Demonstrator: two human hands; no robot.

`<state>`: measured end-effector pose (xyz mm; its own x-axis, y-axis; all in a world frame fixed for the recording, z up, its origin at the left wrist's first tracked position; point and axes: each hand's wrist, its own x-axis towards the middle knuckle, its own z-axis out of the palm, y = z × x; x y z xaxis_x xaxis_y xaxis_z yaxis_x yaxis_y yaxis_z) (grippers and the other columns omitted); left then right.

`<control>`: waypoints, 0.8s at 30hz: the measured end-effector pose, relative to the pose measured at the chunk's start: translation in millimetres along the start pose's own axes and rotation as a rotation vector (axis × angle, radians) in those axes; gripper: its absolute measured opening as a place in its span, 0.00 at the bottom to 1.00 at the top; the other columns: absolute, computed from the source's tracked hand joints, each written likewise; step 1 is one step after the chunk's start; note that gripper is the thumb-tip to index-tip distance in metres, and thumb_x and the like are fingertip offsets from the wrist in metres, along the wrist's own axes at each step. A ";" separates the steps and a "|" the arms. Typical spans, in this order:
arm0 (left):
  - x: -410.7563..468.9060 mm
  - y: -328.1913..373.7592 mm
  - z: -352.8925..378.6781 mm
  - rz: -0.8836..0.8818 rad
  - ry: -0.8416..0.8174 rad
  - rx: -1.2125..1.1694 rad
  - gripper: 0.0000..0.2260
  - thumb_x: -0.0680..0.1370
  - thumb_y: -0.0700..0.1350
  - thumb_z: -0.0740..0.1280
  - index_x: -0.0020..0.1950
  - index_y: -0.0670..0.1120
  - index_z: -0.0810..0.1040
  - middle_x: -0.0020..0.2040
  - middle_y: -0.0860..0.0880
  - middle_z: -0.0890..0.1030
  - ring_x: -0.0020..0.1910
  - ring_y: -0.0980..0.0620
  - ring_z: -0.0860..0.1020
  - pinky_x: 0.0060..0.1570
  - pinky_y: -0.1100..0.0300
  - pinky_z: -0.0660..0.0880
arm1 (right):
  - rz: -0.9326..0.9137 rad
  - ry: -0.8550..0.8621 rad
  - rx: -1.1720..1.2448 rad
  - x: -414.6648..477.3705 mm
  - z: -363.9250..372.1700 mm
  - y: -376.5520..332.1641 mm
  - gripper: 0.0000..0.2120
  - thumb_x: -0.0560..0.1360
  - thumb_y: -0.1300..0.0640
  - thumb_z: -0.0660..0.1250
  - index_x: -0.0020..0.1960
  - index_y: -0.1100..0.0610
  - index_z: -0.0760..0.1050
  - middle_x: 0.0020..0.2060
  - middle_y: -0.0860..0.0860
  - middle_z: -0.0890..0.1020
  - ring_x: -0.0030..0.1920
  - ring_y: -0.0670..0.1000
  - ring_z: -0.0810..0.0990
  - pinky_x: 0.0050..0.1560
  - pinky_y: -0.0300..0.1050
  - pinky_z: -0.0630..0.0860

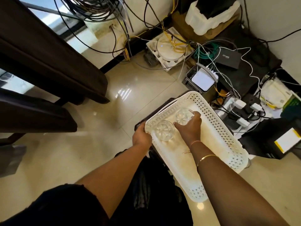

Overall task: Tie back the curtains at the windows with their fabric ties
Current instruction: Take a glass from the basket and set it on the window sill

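Note:
A white perforated plastic tray (216, 123) rests on a dark box low in the middle of the head view. Two clear cut-glass tumblers stand in it. My left hand (141, 138) grips the tray's near-left rim beside the nearer glass (164, 131). My right hand (189, 126) is closed around the farther glass (183, 115) inside the tray. A dark brown curtain (48, 53) hangs at the window on the left, its hem reaching the floor. No fabric tie is visible.
A tangle of cables (101, 8), a round white device (169, 49), a black box (229, 58), power strips (241, 110) and a foam-packed carton (210, 17) crowd the floor along the far wall. Dark furniture (32, 115) stands at the left. Glossy beige tiles (127, 88) lie between.

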<state>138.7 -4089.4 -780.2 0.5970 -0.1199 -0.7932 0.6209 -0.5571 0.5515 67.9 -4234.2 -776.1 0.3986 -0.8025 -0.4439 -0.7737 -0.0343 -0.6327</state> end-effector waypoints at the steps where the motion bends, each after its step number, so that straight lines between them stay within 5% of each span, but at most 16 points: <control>1: -0.4 0.1 0.8 0.004 0.002 0.002 0.20 0.75 0.33 0.60 0.53 0.59 0.74 0.51 0.47 0.80 0.51 0.44 0.80 0.50 0.46 0.79 | 0.005 -0.012 -0.009 0.3 -0.5 0.2 0.38 0.64 0.60 0.77 0.66 0.59 0.58 0.62 0.61 0.67 0.60 0.61 0.71 0.57 0.47 0.71; 6: -3.8 1.6 0.4 0.014 0.000 0.006 0.22 0.75 0.33 0.61 0.64 0.54 0.71 0.54 0.46 0.79 0.52 0.44 0.79 0.52 0.47 0.78 | 0.114 -0.113 -0.038 5.4 -2.4 -6.0 0.43 0.66 0.60 0.75 0.71 0.56 0.51 0.67 0.61 0.61 0.64 0.64 0.67 0.60 0.51 0.69; 9: -10.7 -0.1 -2.8 0.000 -0.010 0.020 0.28 0.76 0.34 0.62 0.74 0.51 0.60 0.62 0.45 0.75 0.58 0.43 0.77 0.57 0.47 0.76 | 0.140 -0.160 -0.049 6.6 -7.5 -10.1 0.46 0.67 0.60 0.71 0.75 0.53 0.45 0.70 0.60 0.57 0.68 0.64 0.62 0.65 0.53 0.65; 13: -32.3 10.3 -10.5 0.026 0.051 0.100 0.24 0.78 0.39 0.63 0.73 0.45 0.60 0.67 0.44 0.72 0.62 0.44 0.73 0.59 0.56 0.71 | 0.124 -0.129 -0.110 -5.7 -20.4 -26.3 0.41 0.70 0.55 0.68 0.75 0.55 0.48 0.72 0.60 0.55 0.71 0.64 0.57 0.69 0.55 0.61; 18: -72.1 37.5 -41.9 0.119 0.138 0.116 0.19 0.80 0.46 0.61 0.70 0.45 0.65 0.66 0.43 0.72 0.62 0.44 0.73 0.56 0.58 0.70 | -0.079 0.019 -0.313 -52.3 -29.7 -66.5 0.30 0.71 0.58 0.64 0.71 0.61 0.59 0.69 0.63 0.62 0.69 0.63 0.62 0.71 0.54 0.57; 24: -112.4 65.7 -110.6 0.237 0.227 0.123 0.16 0.81 0.47 0.59 0.68 0.46 0.67 0.65 0.45 0.73 0.61 0.46 0.73 0.59 0.56 0.72 | -0.484 -0.041 -0.397 -111.4 -8.6 -134.8 0.24 0.71 0.60 0.63 0.67 0.61 0.65 0.64 0.61 0.69 0.64 0.60 0.68 0.66 0.50 0.63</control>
<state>168.6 -4021.7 -626.2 0.8238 -0.0796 -0.5613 0.3937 -0.6322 0.6674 123.5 -4145.3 -635.9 0.7619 -0.6176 -0.1954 -0.6218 -0.6128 -0.4877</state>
